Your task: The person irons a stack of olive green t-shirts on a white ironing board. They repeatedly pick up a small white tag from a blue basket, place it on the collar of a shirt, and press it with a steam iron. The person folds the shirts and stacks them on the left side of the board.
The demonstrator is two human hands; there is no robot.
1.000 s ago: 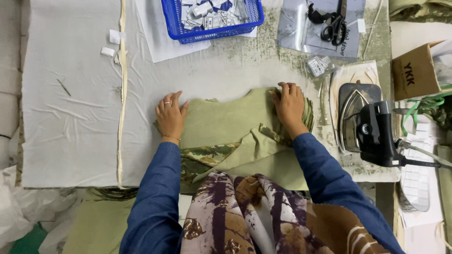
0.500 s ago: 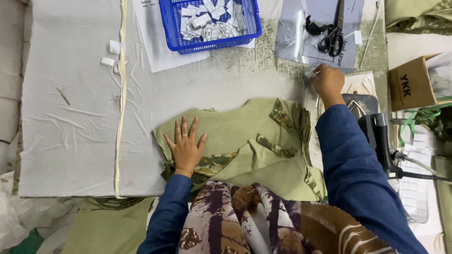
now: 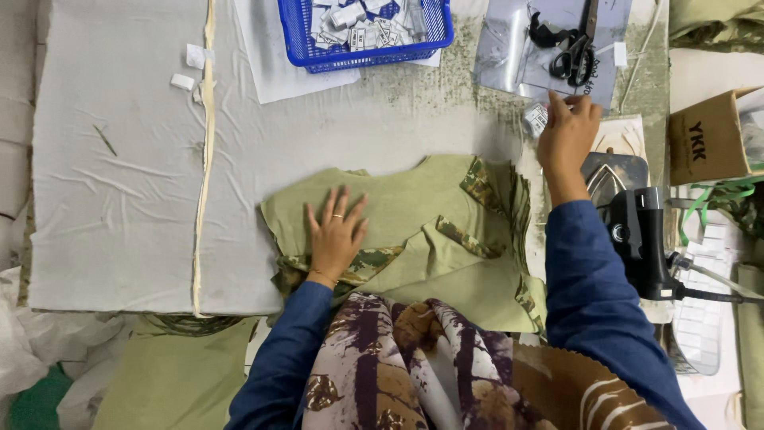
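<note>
Olive garment (image 3: 414, 231) lies pinned under the flat, spread left hand (image 3: 336, 235) while the right hand (image 3: 567, 135), fingers loosely open and empty, hovers at two o'clock over a small white tag (image 3: 535, 119) (scissors (image 3: 574, 49) just beyond), so the pick-up step seems in hand, calling next for a fine pinch.

Blue basket (image 3: 366, 48): far rim cut off by the top edge; the small tags inside are too small to tell apart.
Scissors (image 3: 574, 44): blade tips run past the top edge.
Iron (image 3: 637, 231): front part hidden behind the right forearm.
Green garment (image 3: 414, 231): near hem hidden (under the patterned scarf).
Right hand (image 3: 567, 135): fingertips blurred; contact with the small tag cannot be told.
</note>
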